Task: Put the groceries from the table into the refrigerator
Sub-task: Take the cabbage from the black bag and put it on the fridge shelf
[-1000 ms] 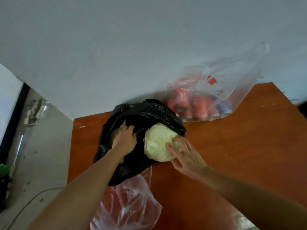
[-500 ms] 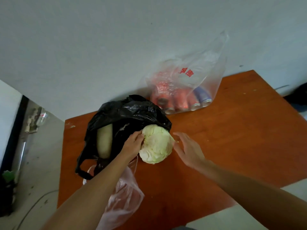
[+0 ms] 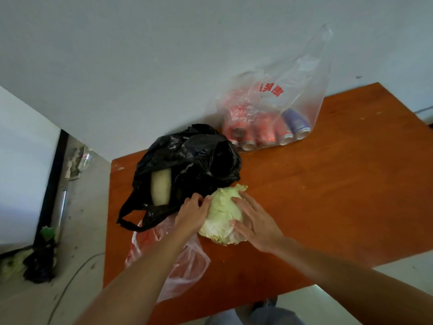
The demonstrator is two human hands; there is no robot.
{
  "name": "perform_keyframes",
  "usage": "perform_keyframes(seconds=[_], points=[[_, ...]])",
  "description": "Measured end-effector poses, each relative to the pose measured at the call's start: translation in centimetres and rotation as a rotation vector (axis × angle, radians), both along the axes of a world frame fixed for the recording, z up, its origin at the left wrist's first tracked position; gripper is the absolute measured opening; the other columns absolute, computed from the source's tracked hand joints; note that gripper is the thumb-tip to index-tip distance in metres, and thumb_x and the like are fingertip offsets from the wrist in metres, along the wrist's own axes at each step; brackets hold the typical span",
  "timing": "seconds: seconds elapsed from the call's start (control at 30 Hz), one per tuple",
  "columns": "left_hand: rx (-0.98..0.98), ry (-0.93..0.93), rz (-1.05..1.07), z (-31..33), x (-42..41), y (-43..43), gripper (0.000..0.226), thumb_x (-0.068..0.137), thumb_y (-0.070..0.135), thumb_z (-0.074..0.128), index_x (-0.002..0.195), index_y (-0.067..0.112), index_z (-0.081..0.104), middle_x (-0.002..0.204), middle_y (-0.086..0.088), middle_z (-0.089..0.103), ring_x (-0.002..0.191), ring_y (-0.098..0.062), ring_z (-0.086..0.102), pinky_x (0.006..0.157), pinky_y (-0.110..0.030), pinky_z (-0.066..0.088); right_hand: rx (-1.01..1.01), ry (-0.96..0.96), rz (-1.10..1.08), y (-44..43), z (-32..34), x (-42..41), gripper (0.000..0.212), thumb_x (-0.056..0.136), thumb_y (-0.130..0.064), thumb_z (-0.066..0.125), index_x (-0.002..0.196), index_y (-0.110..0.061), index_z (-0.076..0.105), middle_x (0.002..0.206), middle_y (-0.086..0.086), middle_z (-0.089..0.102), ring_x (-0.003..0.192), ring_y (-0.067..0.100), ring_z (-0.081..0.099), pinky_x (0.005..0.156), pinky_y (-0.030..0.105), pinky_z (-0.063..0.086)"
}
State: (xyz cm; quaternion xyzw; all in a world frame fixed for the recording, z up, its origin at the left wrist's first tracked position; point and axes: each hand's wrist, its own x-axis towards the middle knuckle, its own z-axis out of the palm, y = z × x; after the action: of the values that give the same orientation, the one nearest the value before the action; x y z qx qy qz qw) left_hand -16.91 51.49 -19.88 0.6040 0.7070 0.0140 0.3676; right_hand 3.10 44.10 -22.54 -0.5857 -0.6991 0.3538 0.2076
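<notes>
Orange-brown wood covered the table [image 3: 328,195], which stood against a pale wall. Near the middle of the table sat a cabbage [image 3: 222,216], just outside a black plastic bag [image 3: 194,160]. Both hands held the cabbage: the left hand [image 3: 192,214] pressed its left side, and the right hand [image 3: 255,221] lay flat on its right side. A white radish [image 3: 160,188] poked out of the black bag. At the table's back edge, a clear bag [image 3: 281,102] held drink cans [image 3: 264,134].
</notes>
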Motion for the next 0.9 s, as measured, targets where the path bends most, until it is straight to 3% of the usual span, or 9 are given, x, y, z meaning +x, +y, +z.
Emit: perform_keyframes(seconds=[0.1,0.27,0.37,0.47,0.53,0.63,0.7,0.77,0.9], points=[[-0.094,-0.162,0.027,-0.9,0.7,0.0,0.059,0.098,0.057,0.020,0.144,0.024,0.038,0.147,-0.011,0.040,0.135,-0.032,0.036,0.113,-0.045,0.028,-0.065,0.127,-0.174,-0.5,0.0,-0.7,0.069,0.090,-0.070,0.034,0.148,-0.035,0.021,0.158,-0.012,0.015,0.143,0.010,0.021,0.110,0.040,0.034],[-0.105,-0.328,-0.018,-1.8,0.1,-0.2,0.070,0.087,0.071,0.021,0.146,0.035,0.034,0.149,0.001,0.040,0.137,-0.024,0.036,0.114,-0.045,0.029,-0.288,0.332,-0.488,-0.8,-1.1,-3.0,0.078,0.085,-0.079,0.031,0.150,-0.038,0.014,0.152,-0.008,0.034,0.135,0.014,0.039,0.109,0.046,0.036],[-0.124,-0.422,-0.054,-1.6,-0.8,-0.6,0.066,0.082,0.066,0.025,0.139,0.036,0.038,0.138,-0.001,0.049,0.125,-0.023,0.047,0.107,-0.047,0.038,-0.290,0.407,-0.579,-1.5,-1.9,-4.5,0.079,0.080,-0.084,0.031,0.147,-0.045,0.016,0.146,-0.009,0.041,0.130,0.013,0.045,0.106,0.047,0.040],[-0.124,-0.403,-0.144,-1.5,-1.6,-0.8,0.044,0.088,0.055,0.029,0.125,0.032,0.038,0.114,-0.003,0.056,0.103,-0.025,0.054,0.092,-0.045,0.045,-0.289,0.505,-0.672,-2.3,-1.8,-5.3,0.072,0.078,-0.083,0.038,0.141,-0.051,0.024,0.140,-0.010,0.047,0.124,0.011,0.050,0.103,0.045,0.044],[-0.079,-0.375,-0.225,-1.5,-1.7,-1.1,0.028,0.098,0.047,0.030,0.117,0.028,0.037,0.101,-0.002,0.056,0.092,-0.023,0.055,0.080,-0.040,0.044,-0.272,0.549,-0.745,-3.3,-1.7,-5.8,0.069,0.079,-0.079,0.042,0.139,-0.050,0.028,0.135,-0.013,0.050,0.120,0.009,0.052,0.100,0.043,0.048],[0.031,-0.343,-0.321,-1.9,-1.6,-1.9,0.033,0.098,0.053,0.027,0.110,0.023,0.034,0.097,-0.004,0.055,0.083,-0.023,0.054,0.067,-0.034,0.037,-0.251,0.582,-0.797,-5.0,-1.6,-7.1,0.072,0.077,-0.081,0.043,0.140,-0.048,0.027,0.134,-0.014,0.050,0.117,0.008,0.055,0.095,0.040,0.052],[0.074,-0.376,-0.359,-2.2,-1.7,-2.6,0.051,0.092,0.066,0.023,0.118,0.024,0.034,0.116,-0.008,0.055,0.098,-0.025,0.057,0.075,-0.033,0.040,-0.241,0.580,-0.830,-5.4,-1.6,-7.9,0.076,0.074,-0.084,0.041,0.139,-0.049,0.027,0.132,-0.012,0.052,0.114,0.010,0.057,0.092,0.041,0.053],[0.080,-0.384,-0.402,-2.2,-1.7,-3.0,0.069,0.089,0.070,0.017,0.141,0.026,0.027,0.142,-0.007,0.042,0.126,-0.026,0.045,0.098,-0.037,0.038,-0.226,0.591,-0.894,-5.3,-1.3,-8.5,0.076,0.075,-0.084,0.040,0.139,-0.044,0.030,0.128,-0.009,0.055,0.110,0.011,0.059,0.091,0.041,0.053],[0.079,-0.336,-0.499,-1.1,-0.7,-4.0,0.059,0.098,0.056,0.018,0.151,0.029,0.018,0.151,-0.007,0.031,0.136,-0.025,0.035,0.109,-0.039,0.030,-0.200,0.613,-1.015,-6.2,-0.1,-8.8,0.077,0.079,-0.075,0.040,0.142,-0.031,0.034,0.125,-0.006,0.057,0.107,0.012,0.059,0.092,0.040,0.053]])
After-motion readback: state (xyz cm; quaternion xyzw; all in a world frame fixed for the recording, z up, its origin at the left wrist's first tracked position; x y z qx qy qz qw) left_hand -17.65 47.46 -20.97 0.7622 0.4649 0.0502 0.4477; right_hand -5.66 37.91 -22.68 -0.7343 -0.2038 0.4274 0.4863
